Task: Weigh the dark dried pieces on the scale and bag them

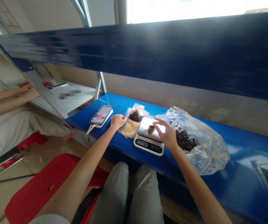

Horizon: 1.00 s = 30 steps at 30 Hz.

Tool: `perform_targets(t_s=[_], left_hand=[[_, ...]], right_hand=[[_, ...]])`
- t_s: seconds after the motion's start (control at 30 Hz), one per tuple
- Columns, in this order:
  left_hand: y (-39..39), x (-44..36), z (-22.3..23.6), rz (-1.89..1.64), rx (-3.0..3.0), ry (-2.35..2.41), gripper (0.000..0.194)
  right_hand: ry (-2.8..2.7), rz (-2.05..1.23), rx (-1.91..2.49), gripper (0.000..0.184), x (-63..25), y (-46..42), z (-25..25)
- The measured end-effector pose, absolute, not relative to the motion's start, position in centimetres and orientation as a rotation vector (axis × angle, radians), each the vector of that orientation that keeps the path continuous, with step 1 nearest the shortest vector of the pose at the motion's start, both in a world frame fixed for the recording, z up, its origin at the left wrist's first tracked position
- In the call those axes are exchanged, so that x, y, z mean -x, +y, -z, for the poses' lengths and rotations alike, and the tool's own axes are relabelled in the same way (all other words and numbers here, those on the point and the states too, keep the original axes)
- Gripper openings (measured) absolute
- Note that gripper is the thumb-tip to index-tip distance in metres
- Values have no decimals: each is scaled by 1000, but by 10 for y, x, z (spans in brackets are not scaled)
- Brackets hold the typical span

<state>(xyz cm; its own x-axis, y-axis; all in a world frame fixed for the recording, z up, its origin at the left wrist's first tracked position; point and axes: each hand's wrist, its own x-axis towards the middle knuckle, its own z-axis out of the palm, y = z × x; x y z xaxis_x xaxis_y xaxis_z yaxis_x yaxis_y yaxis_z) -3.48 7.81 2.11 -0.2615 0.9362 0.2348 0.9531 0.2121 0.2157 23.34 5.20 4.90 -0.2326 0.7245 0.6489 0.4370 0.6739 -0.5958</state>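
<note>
Sitting on our white scale [148, 147] is a little cup [151, 130] with dark bits [151, 126] in it, on the blue shelf [240, 135]. Our right hand [168, 134] is right beside it, thumb and fingertip close together, but we can't tell if they're pinching anything. Our left hand [118, 121] is a loose fist by the small bags [132, 128]. Big clear bag [212, 155] of dark pieces [184, 140] on our right.
</note>
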Motion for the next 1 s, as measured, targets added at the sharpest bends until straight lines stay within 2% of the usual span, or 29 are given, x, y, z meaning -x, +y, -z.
perform_targets(t_s=[0.27, 0.67, 1.0], left_hand=[[76, 34, -25, 468, 1899, -2410, 48], [75, 33, -27, 461, 1892, -2433, 45], [76, 34, -25, 464, 1883, -2422, 46]], right_hand=[[-1925, -101, 914, 23, -236, 53, -50], [-2025, -113, 938, 27, -235, 54, -48], [-2056, -138, 873, 22, -241, 58, -46]])
